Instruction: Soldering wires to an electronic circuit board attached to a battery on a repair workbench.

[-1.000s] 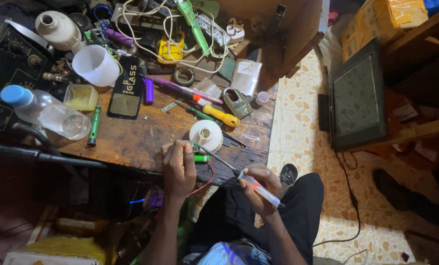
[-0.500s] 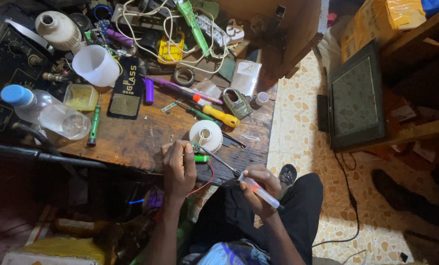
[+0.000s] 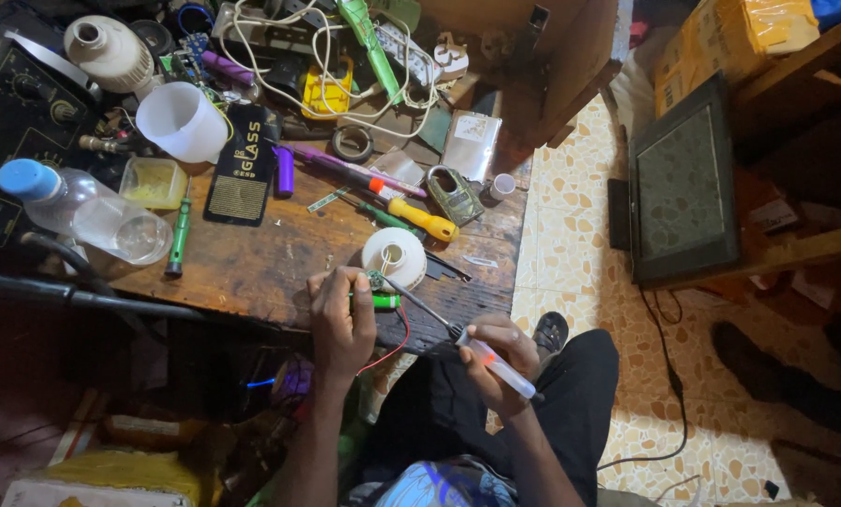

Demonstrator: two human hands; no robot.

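Pinching a small green part (image 3: pixel 375 300) at the near edge of the wooden bench (image 3: pixel 251 263), the left hand (image 3: pixel 340 324) is closed on it. The right hand (image 3: pixel 495 361) grips a clear-handled tool (image 3: pixel 481 355), its metal tip apparently touching the part. A white solder spool (image 3: pixel 394 255) sits just behind, with red wire (image 3: pixel 397 343) trailing below.

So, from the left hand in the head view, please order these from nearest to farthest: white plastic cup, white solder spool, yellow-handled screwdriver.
From the left hand:
1. White solder spool, just above-right.
2. Yellow-handled screwdriver, further up, right.
3. White plastic cup, far upper left.
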